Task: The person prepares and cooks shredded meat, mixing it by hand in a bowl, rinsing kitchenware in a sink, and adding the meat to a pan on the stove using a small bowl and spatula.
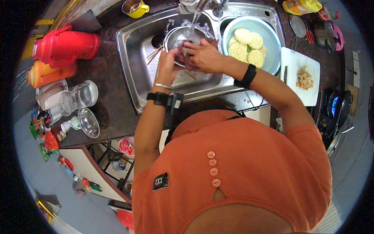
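Water runs from the faucet [200, 7] into a metal bowl [187, 33] with a white rim, tilted in the left basin of the steel sink [131, 61]. At the bowl's near left side, my left hand [167, 65] grips its edge, the fingers partly hidden. My right hand [206, 57] presses a wet, dark reddish-brown cloth [181, 55] against the bowl's near side. The cloth bunches between both hands, and part of it shows beyond my right fingers. Several thin wooden chopsticks [154, 55] lie in the basin, partly under the bowl and my left hand.
A pale blue basin [276, 38] of water with round noodle cakes [247, 46] sits at right. Beyond it lie a white cutting board [312, 61] with chopped food, a strainer [298, 26] and a lit burner [335, 106]. Left are a red thermos [68, 45], a glass jar [87, 90] and a yellow mug [136, 8].
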`<state>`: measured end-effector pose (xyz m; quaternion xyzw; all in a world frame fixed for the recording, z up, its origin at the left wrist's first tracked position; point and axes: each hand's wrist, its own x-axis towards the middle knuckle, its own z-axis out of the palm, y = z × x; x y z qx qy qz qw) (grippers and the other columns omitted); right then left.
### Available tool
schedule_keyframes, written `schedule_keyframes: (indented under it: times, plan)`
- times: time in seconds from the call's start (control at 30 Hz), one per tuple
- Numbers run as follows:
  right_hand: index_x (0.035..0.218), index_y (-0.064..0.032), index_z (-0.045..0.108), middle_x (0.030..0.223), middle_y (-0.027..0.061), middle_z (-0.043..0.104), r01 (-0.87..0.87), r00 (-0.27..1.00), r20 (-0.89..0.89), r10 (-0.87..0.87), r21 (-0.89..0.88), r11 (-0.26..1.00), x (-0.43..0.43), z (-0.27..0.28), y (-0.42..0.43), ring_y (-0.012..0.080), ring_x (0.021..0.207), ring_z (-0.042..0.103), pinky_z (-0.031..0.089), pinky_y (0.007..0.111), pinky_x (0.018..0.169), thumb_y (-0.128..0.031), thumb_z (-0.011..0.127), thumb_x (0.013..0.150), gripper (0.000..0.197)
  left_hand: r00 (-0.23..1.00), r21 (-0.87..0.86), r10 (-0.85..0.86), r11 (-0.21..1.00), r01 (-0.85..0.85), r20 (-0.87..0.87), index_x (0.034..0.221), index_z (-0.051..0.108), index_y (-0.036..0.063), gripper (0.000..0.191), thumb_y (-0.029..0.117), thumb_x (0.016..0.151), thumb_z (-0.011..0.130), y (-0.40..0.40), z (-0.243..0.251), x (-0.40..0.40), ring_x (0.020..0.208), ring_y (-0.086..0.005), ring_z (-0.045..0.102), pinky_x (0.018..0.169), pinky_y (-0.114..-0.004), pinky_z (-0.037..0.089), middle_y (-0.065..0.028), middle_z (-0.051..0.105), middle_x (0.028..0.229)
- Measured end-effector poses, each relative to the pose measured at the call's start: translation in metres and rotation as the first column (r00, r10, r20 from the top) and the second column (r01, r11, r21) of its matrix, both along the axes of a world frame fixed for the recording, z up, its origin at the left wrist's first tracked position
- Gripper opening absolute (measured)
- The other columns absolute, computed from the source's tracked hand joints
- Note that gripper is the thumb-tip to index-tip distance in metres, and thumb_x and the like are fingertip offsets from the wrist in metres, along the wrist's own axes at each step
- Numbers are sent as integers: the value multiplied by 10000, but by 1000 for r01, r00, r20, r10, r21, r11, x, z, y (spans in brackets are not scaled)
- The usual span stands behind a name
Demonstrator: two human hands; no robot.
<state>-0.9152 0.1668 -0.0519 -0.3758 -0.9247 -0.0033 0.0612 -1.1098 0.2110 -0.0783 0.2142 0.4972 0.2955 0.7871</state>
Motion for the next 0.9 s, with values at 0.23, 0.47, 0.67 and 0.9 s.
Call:
schedule_keyframes:
  times: [0.23, 0.47, 0.67, 0.9]
  plan:
    - [971, -141, 665, 939, 40, 679, 109, 967, -178, -184, -363, 925, -29, 0, -5, 236, 944, 648, 366, 478, 858, -208, 658, 789, 195, 972, 294, 208, 941, -169, -107, 1175, 531, 66, 308, 110, 872, 509, -4, -14, 15, 829, -235, 668, 644, -410, 584, -116, 626, 1038]
    - [1040, -207, 663, 935, -16, 671, 270, 962, 15, -272, -173, 947, -19, 8, -6, 196, 935, 618, 333, 439, 811, -197, 607, 813, 234, 995, 178, 104, 979, -103, 1, 1179, 472, 78, 356, 145, 839, 554, -9, 19, -4, 882, -272, 662, 621, -455, 627, -118, 610, 1005]
    - [968, -146, 645, 928, 33, 675, 86, 976, -209, -64, 96, 992, -3, -7, -21, 219, 928, 627, 372, 449, 830, -195, 653, 754, 220, 993, 205, 108, 974, -95, -53, 1130, 555, 30, 320, 42, 812, 518, -6, -2, -3, 894, -166, 602, 761, -314, 511, -52, 614, 969]
    - [795, -56, 692, 848, 127, 692, 168, 947, -167, -274, -472, 866, -41, 3, -13, 309, 881, 647, 459, 479, 753, -113, 618, 738, 110, 975, 252, 192, 954, -160, -107, 1342, 416, 98, 484, 18, 867, 468, -17, -18, 15, 822, -212, 642, 612, -276, 571, -101, 580, 1083]
